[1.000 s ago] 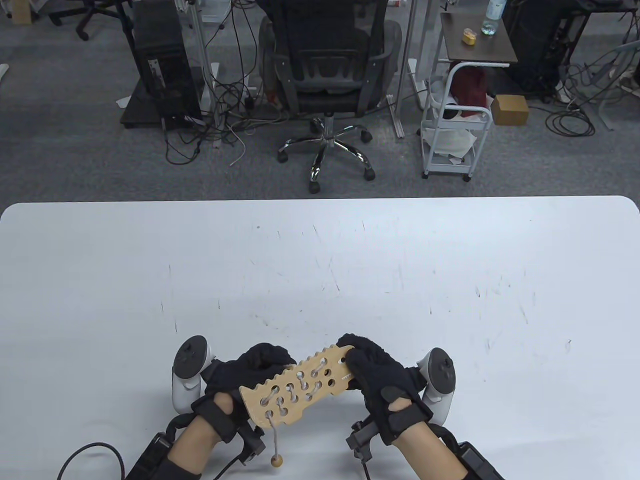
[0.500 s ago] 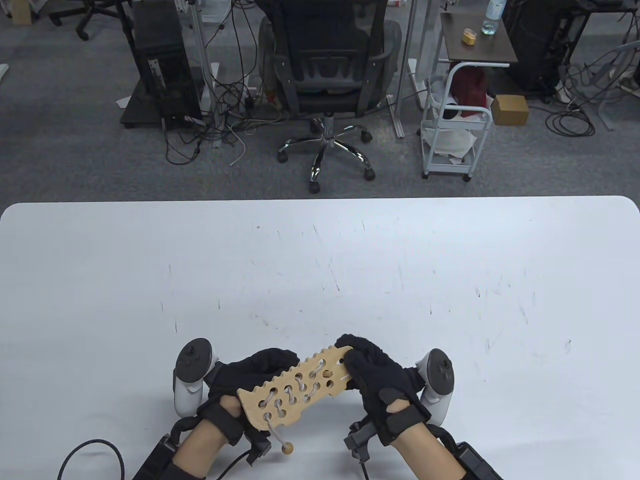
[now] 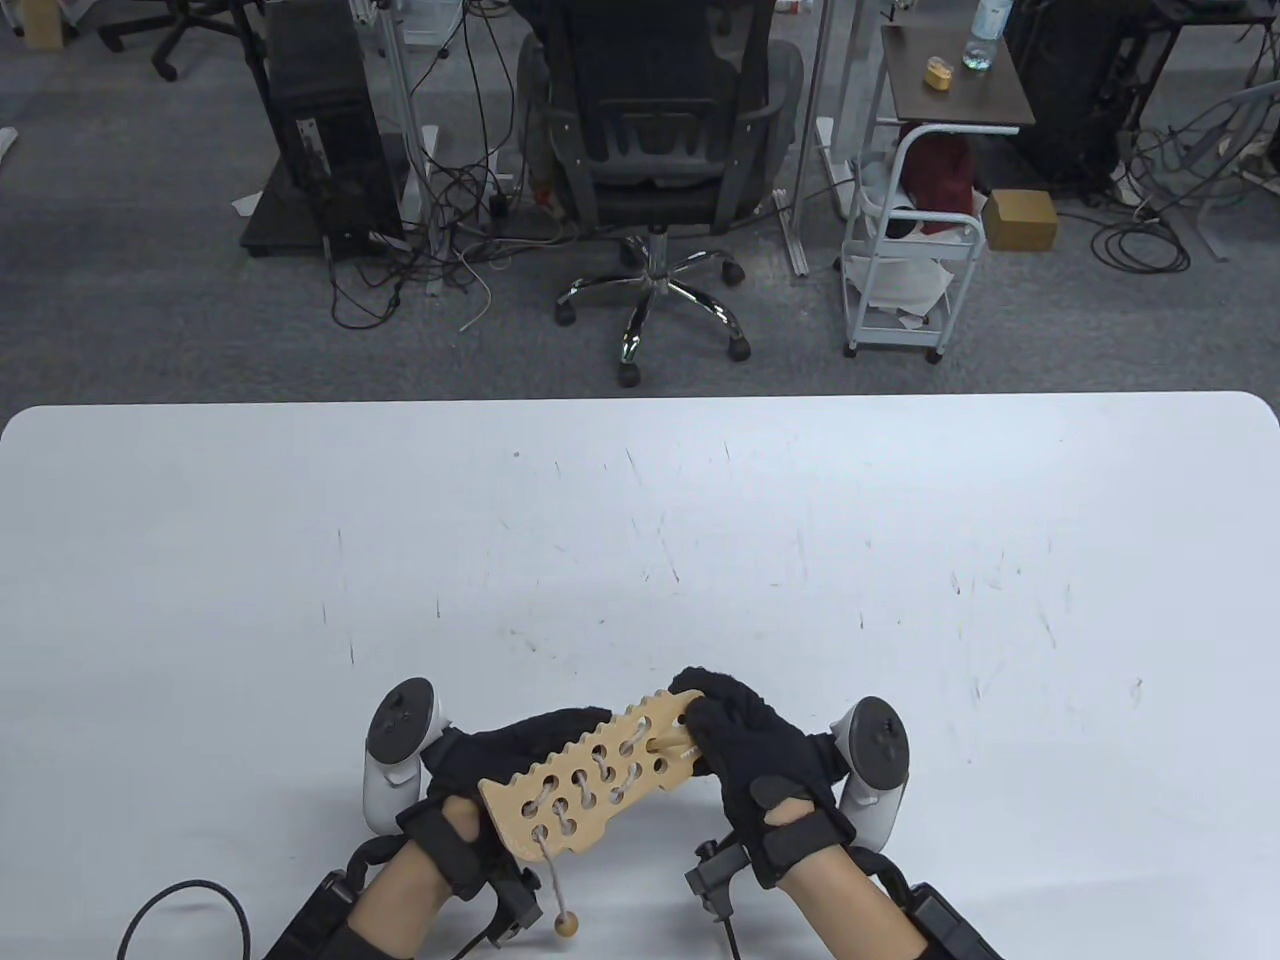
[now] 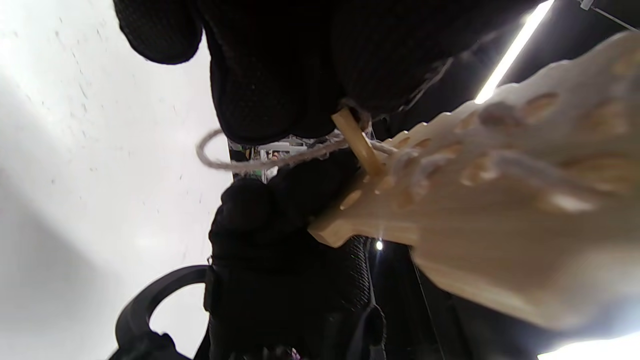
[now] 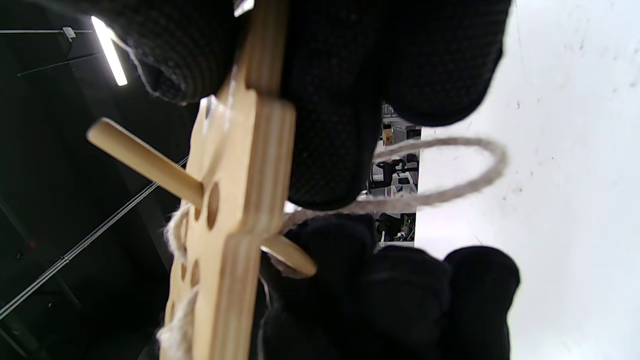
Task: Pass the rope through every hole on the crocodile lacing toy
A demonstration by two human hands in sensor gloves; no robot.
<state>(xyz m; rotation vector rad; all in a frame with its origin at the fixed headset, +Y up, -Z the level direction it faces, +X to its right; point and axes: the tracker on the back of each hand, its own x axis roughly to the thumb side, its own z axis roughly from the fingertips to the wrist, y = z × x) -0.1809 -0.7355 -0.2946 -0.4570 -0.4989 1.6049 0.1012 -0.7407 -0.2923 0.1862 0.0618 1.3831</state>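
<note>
A: While the crocodile lacing board [image 3: 597, 772] is held up off the white tabletop [image 3: 640, 520], where does each hand sit?

B: The right hand [image 3: 752, 760] has its grip closed on the board's far right end, thumb on top and fingers beneath. The left hand [image 3: 500, 762] is under the board's left half; its fingers reach below toward the middle.

A: And the left grip?

B: In the right wrist view its fingertips [image 5: 345, 250] are at the back end of the wooden needle [image 5: 150, 162], which sticks through a hole near the right end. I cannot tell whether they pinch it or only touch it.

A: The rope?

B: The rope [image 3: 600, 770] is laced through most holes. A loop [image 5: 450, 175] hangs under the board, and a tail with a wooden bead [image 3: 567, 923] dangles from the near left corner.
</note>
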